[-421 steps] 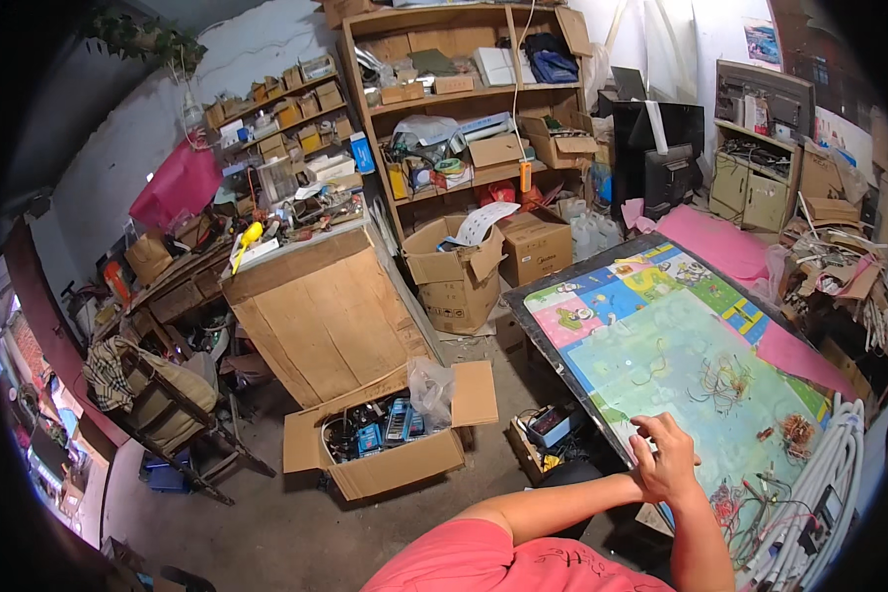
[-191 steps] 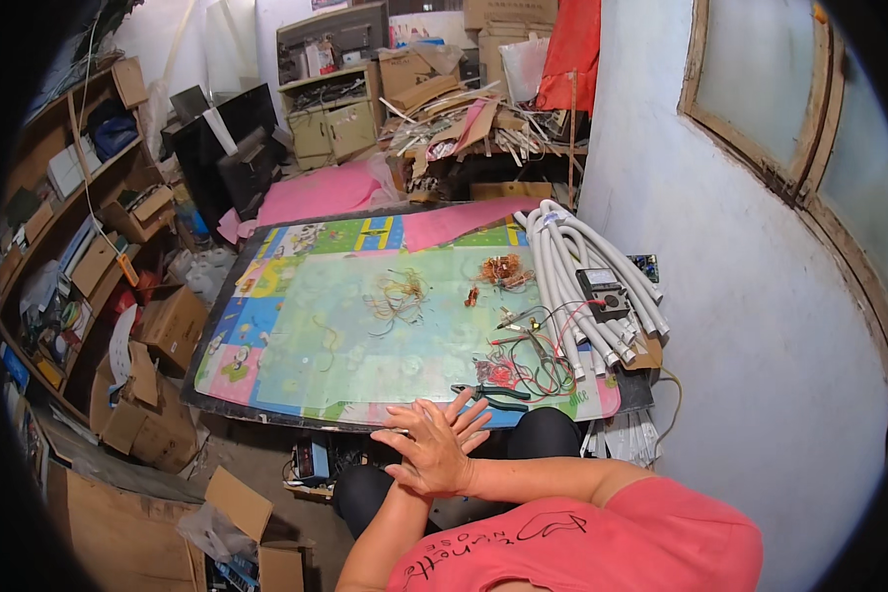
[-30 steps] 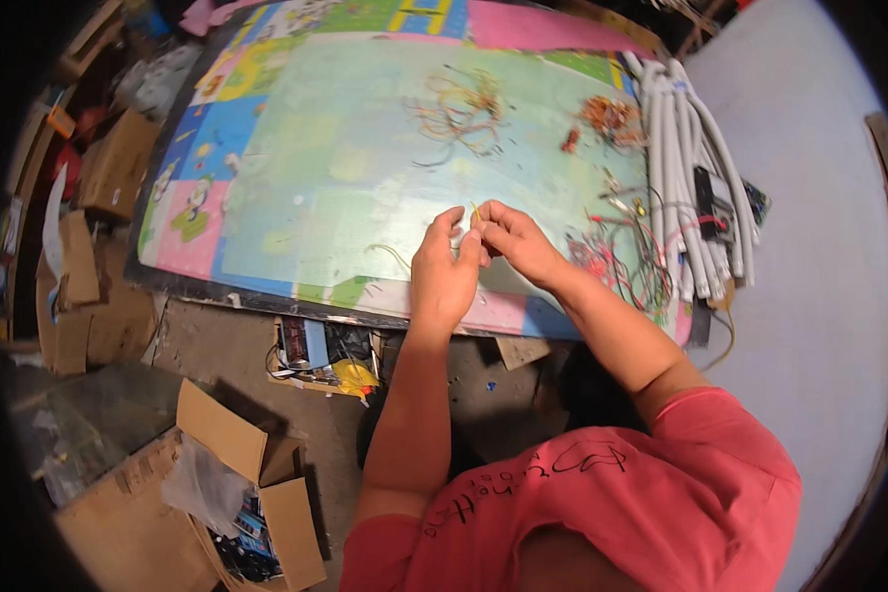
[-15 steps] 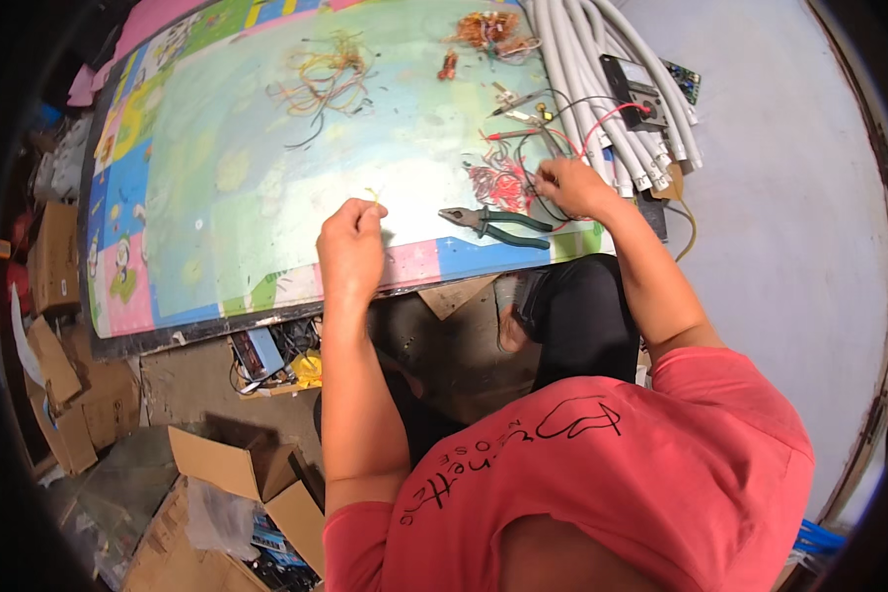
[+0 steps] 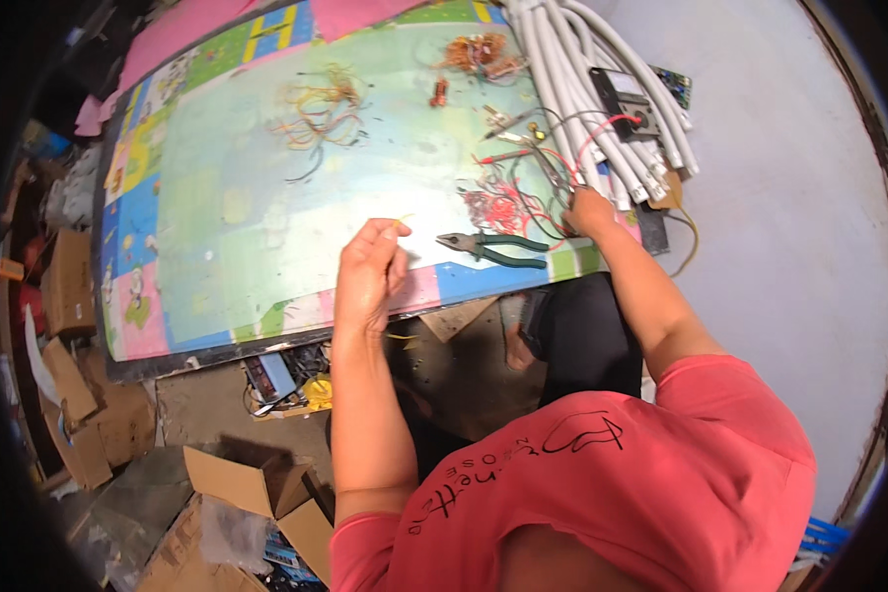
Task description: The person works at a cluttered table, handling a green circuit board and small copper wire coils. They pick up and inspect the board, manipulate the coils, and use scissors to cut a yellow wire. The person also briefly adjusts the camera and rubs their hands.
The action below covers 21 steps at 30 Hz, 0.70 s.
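Note:
Between the fingertips of my left hand (image 5: 370,271) is a short piece of thin yellow wire (image 5: 405,219), held just above the mat near the table's front edge. My right hand (image 5: 590,211) is closed at the right edge of the table, by the black and red test leads. A slim dark grey metal tool (image 5: 551,168) reaches from its fingers toward the far left; its exact kind is unclear. Pliers with green handles (image 5: 493,247) lie between my hands, jaws to the left. Behind them is a pile of red and white wire scraps (image 5: 498,205).
A tangle of yellowish wires (image 5: 321,113) and a copper-coloured wire bundle (image 5: 479,54) lie farther back. White tubes (image 5: 592,99) run along the right side, with a black analog meter (image 5: 624,99) on them. Open cardboard boxes (image 5: 229,479) stand on the floor at left.
My right hand has moved right and slightly nearer, and the grey tool now shows at its fingers. My left hand still pinches the yellow wire. The view has shifted a little.

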Each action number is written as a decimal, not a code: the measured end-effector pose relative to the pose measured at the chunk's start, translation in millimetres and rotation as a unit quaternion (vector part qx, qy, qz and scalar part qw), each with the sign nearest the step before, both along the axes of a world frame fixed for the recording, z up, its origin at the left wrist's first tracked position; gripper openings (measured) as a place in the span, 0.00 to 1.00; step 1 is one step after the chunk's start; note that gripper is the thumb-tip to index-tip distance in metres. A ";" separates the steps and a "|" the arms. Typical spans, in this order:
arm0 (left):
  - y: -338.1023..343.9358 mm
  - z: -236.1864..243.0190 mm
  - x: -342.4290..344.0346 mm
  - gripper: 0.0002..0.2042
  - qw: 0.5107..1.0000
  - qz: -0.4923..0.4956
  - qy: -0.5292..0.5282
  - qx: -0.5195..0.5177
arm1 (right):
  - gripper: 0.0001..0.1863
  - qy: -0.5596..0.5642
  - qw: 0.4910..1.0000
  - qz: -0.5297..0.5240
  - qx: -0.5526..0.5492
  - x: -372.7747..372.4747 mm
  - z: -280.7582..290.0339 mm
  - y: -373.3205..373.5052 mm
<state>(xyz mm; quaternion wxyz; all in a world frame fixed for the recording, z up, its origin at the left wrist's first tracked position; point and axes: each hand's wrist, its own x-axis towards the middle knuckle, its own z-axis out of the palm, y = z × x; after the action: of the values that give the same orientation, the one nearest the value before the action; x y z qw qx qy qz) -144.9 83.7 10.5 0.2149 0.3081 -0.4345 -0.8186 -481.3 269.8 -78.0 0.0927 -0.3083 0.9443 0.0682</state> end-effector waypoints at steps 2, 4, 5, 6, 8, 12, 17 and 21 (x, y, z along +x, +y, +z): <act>-3.2 2.0 4.8 0.08 0.994 0.002 0.082 0.078 | 0.18 -0.033 0.999 -0.009 0.012 -2.2 -3.3 -8.2; -9.4 -1.8 11.1 0.07 0.981 0.001 0.142 0.129 | 0.17 -0.046 0.999 -0.018 0.001 -0.8 8.5 -11.7; -10.4 -2.0 12.2 0.08 0.978 0.004 0.153 0.140 | 0.16 -0.046 0.999 -0.022 -0.011 0.1 16.3 -7.8; -10.9 -1.8 10.7 0.08 0.977 0.002 0.159 0.142 | 0.16 -0.035 0.998 -0.035 -0.038 -16.0 12.3 7.9; -11.7 -2.8 13.5 0.08 0.976 0.015 0.163 0.144 | 0.15 -0.023 0.996 -0.056 -0.064 -16.2 23.0 14.6; -13.2 -0.6 16.9 0.09 0.975 0.050 0.154 0.151 | 0.16 -0.064 0.974 -0.028 -0.214 2.8 50.2 20.3; -18.9 -4.5 16.2 0.08 0.976 0.057 0.141 0.156 | 0.17 -0.260 0.866 0.042 -0.425 70.8 81.1 -39.8; -23.5 -2.3 18.6 0.07 0.975 0.148 0.112 0.118 | 0.21 -0.370 0.827 0.135 -0.401 142.6 90.2 -96.3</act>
<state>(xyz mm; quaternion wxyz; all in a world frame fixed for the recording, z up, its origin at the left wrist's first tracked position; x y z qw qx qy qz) -126.3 60.1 8.2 0.3437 0.2985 -0.2577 -0.8523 -338.7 173.5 12.2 0.2938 -0.4448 0.7324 -0.4236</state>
